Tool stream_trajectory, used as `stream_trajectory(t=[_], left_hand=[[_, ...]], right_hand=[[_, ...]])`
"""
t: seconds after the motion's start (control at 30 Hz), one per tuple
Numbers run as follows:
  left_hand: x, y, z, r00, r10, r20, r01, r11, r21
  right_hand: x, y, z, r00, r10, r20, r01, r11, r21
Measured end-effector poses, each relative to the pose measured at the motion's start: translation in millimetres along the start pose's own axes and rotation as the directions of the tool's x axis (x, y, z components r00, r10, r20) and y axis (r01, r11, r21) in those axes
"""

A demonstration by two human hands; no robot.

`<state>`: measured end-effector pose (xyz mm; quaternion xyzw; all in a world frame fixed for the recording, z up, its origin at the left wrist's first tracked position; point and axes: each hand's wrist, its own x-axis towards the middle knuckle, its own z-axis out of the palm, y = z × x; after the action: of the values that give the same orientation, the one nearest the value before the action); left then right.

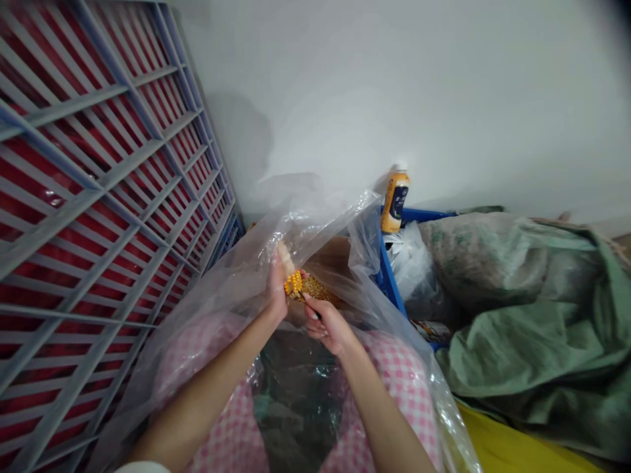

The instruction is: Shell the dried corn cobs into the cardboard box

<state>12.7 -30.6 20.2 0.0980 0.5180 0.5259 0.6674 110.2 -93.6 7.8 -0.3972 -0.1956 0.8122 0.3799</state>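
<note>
Bare forearms [211, 384] reach over pink-checked knees [401, 374] and clear plastic [210, 289]; the left hand [277, 284] grips 1 corn cob [292, 282], its upper end pale and stripped, its lower end bearing yellow kernels; the right hand [326, 322] is closed round a dark handle [317, 315] beside those kernels, the tip too small to tell; loose grains [320, 289] lie just beside the cob; 1 bottle [396, 200] stands upright near a blue crate [392, 272].
</note>
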Motion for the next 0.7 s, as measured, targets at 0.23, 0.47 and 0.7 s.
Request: stream_trajectory(t=[0.23, 0.47, 0.7], left_hand=[[-8.3, 1.1, -1.6, 0.991, -0.13, 0.031, 0.132, 0.986, -0.099], [-5.6, 60.2, -1.0, 0.98, -0.13, 0.149, 0.125, 0.991, 0.042], [27.4, 193.8, 28.8, 0.99, 0.117, 0.083, -0.08, 0.93, -0.358]], right_hand=[[11.4, 16.2, 15.2, 0.982, -0.188, 0.017, 0.185, 0.976, 0.118], [7.7, -7.0, -2.1, 0.979, -0.148, -0.137, 0.194, 0.877, 0.439], [2.3, -17.6, -8.3, 0.953, -0.116, -0.279, 0.255, 0.802, 0.54]])
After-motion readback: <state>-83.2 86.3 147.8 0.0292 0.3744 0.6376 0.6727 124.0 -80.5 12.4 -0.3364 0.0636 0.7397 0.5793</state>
